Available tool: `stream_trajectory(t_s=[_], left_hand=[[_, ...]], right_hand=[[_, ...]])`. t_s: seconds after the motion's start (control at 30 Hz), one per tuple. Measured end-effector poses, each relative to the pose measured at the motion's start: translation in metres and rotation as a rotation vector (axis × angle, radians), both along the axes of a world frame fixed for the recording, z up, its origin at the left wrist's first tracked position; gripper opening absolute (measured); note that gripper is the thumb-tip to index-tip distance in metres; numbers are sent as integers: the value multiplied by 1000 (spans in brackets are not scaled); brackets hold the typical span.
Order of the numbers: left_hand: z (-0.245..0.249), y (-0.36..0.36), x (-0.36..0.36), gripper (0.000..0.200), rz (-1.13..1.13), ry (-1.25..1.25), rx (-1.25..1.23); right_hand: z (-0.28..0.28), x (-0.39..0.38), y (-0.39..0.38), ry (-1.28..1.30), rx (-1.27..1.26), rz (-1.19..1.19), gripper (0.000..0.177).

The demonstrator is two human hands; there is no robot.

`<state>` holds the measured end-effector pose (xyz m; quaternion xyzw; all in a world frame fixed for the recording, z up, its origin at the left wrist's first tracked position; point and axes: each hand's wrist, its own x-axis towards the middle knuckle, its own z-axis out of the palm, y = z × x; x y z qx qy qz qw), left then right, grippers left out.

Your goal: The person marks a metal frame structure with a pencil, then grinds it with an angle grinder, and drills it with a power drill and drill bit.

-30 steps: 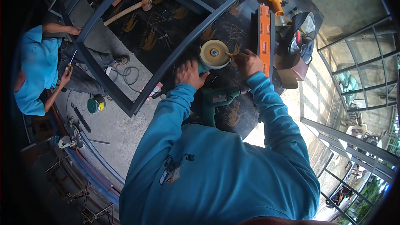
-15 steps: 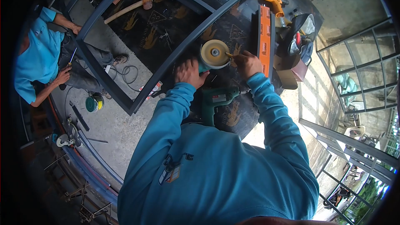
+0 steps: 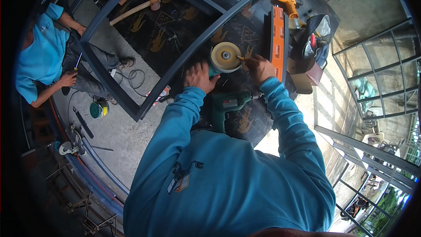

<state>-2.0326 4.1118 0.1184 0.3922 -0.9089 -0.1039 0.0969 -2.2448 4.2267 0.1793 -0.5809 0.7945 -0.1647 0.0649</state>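
An angle grinder (image 3: 226,56) with a round tan disc facing up is at the table's near part. My left hand (image 3: 199,77) is wrapped round its green body, left of the disc. My right hand (image 3: 259,68) is closed on a small thin yellowish piece (image 3: 240,57), whose tip is at the disc's right edge. Below the hands a green drill (image 3: 229,104) lies on the dark table (image 3: 252,125). To the right of my right hand lies an orange-labelled bar (image 3: 278,39).
A dark metal frame (image 3: 175,57) crosses the table at left, with a mallet (image 3: 155,1) beyond. An orange drill (image 3: 288,4), a bag (image 3: 318,35) and an open box (image 3: 302,79) are at right. A co-worker (image 3: 44,57) holds a screwdriver at far left.
The co-worker at left has shifted slightly, the hand with the screwdriver moving a little to the right. My hands and the grinder have barely moved.
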Motion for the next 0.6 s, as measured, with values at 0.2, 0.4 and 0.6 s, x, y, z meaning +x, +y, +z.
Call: stream_trajectory(t_s=[0.2,0.4,0.6], left_hand=[[-1,-1,-1,68,4,12,25],[-2,-1,-1,66,-2,22,-2],[-5,-1,-1,65,-4,47,-15]], right_hand=[[7,5,2,17,74,4,27],[6,7,4,101,96,21,30],[-6,7,8,145,-117,72,33]])
